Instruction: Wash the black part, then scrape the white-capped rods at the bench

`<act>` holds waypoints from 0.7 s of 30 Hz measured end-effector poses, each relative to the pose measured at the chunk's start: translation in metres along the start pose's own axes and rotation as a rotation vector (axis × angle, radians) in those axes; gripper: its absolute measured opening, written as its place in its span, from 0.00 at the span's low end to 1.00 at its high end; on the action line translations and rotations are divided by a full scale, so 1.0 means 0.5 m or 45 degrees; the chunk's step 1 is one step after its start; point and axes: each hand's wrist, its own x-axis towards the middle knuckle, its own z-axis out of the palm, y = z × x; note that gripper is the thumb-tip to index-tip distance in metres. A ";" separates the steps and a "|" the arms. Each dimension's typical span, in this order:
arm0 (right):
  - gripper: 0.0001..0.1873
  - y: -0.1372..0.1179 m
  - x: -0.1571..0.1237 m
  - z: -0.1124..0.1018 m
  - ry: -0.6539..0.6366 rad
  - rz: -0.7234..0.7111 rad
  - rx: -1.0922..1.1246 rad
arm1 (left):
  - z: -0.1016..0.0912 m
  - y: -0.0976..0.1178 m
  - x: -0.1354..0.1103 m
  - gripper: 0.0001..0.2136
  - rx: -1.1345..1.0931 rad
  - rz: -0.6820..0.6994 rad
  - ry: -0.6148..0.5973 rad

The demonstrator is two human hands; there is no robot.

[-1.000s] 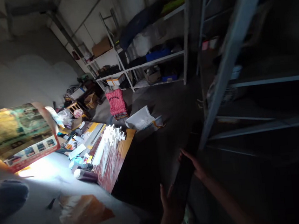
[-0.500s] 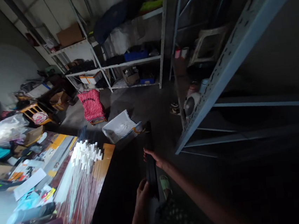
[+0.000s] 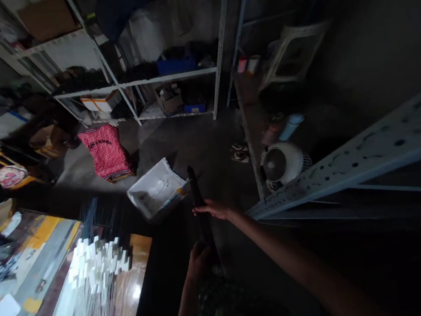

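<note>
A long, narrow black bundle (image 3: 195, 187) runs away from my body, over the dark floor. Its kind cannot be made out in the dim light. My right hand (image 3: 212, 208) is closed around its middle, with the fingers wrapped over it. Lower down, my left hand (image 3: 200, 261) grips the near end, its fingers partly lost in shadow. To the left, a bunch of thin rods with white block-like tips (image 3: 96, 263) lies on the worktable (image 3: 141, 244).
A white plastic bin (image 3: 154, 193) stands on the floor beyond my hands. Behind it are a stool draped in red cloth (image 3: 106, 153) and metal shelves (image 3: 173, 75). On the right, a slanting rack beam (image 3: 345, 165) passes near a white rice cooker (image 3: 283, 163).
The view has turned and moved forward, so the bin and rack look nearer. Both hands still hold the black bundle, whose far end now leans more to the left.
</note>
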 end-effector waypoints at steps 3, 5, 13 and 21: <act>0.05 -0.036 0.073 -0.009 0.081 -0.053 -0.087 | -0.010 0.049 0.077 0.31 0.034 -0.020 -0.059; 0.05 -0.064 0.118 -0.014 0.151 -0.095 -0.119 | -0.018 0.084 0.135 0.30 0.078 -0.027 -0.070; 0.08 -0.187 0.226 -0.063 0.259 -0.108 -0.015 | -0.039 0.246 0.309 0.31 0.149 -0.110 -0.210; 0.06 -0.283 0.287 -0.187 0.288 -0.118 0.066 | 0.032 0.359 0.436 0.29 0.176 -0.173 -0.314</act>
